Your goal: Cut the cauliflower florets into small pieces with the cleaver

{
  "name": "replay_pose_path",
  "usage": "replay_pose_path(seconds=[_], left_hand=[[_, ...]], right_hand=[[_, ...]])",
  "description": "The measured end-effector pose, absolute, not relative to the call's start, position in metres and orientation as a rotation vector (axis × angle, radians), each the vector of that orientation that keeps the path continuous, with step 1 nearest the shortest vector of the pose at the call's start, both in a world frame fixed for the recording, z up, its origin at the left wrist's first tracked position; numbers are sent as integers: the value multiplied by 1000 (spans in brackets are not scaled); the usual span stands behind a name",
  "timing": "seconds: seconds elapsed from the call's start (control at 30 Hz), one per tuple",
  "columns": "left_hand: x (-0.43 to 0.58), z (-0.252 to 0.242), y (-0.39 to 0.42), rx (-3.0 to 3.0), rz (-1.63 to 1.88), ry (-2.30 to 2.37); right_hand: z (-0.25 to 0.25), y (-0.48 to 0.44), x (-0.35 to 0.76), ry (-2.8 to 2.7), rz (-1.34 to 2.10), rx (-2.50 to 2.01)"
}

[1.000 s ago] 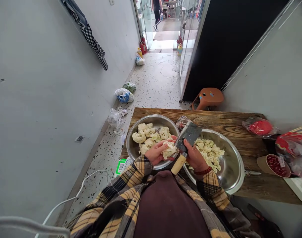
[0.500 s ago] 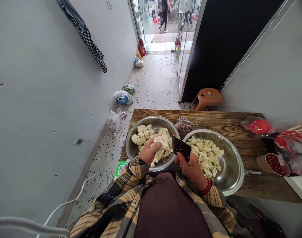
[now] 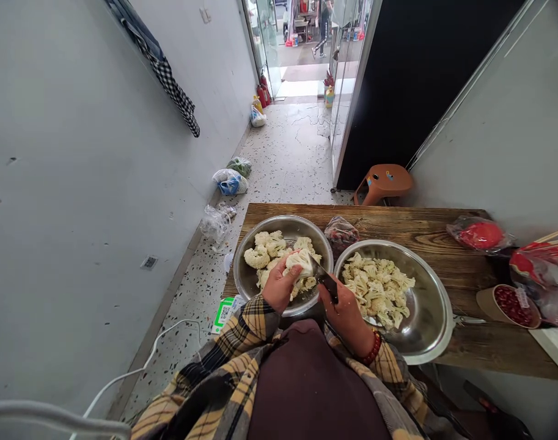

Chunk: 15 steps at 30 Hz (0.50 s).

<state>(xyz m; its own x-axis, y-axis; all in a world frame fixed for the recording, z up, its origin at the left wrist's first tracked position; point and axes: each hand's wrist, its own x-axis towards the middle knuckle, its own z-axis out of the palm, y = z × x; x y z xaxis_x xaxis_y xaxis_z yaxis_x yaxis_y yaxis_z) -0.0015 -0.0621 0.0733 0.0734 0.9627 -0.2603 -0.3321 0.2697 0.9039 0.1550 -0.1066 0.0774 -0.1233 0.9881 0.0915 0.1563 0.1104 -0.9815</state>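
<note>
My left hand [image 3: 281, 285] is closed around a piece of cauliflower [image 3: 299, 263] above the left metal bowl [image 3: 240, 282]. Fingers wrapped on its handle, my right hand [image 3: 351, 316] grips a kitchen knife [image 3: 326, 282] with a broad dark blade. The blade is turned nearly edge-on, and its front part meets the right side of the held piece; how deep it sits I cannot tell. Large cauliflower chunks [image 3: 259, 255] lie in the left bowl. Smaller florets [image 3: 376, 287] are heaped in the right metal bowl [image 3: 428, 333].
Behind the bowls on the wooden table [image 3: 398, 225] lies a plastic bag of dark red items [image 3: 341, 233]. A paper tub of red pieces [image 3: 512, 305] and a red wrapped bundle [image 3: 483, 234] are at the right. An orange stool [image 3: 389, 179] stands beyond the table.
The knife has turned from showing its flat side to nearly edge-on, and its blade has come against the cauliflower piece. My left hand has shifted slightly right.
</note>
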Motion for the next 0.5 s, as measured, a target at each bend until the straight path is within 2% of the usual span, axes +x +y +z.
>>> replay_pose_path(seconds=[0.17,0.5], left_hand=[[2,70,-65,910,1159,1136],[-14,85,-58,1436,1101,1218]], right_hand=[[78,-104,152,-1607,911,-1263],[77,-90,155,-1615,957,-1357]])
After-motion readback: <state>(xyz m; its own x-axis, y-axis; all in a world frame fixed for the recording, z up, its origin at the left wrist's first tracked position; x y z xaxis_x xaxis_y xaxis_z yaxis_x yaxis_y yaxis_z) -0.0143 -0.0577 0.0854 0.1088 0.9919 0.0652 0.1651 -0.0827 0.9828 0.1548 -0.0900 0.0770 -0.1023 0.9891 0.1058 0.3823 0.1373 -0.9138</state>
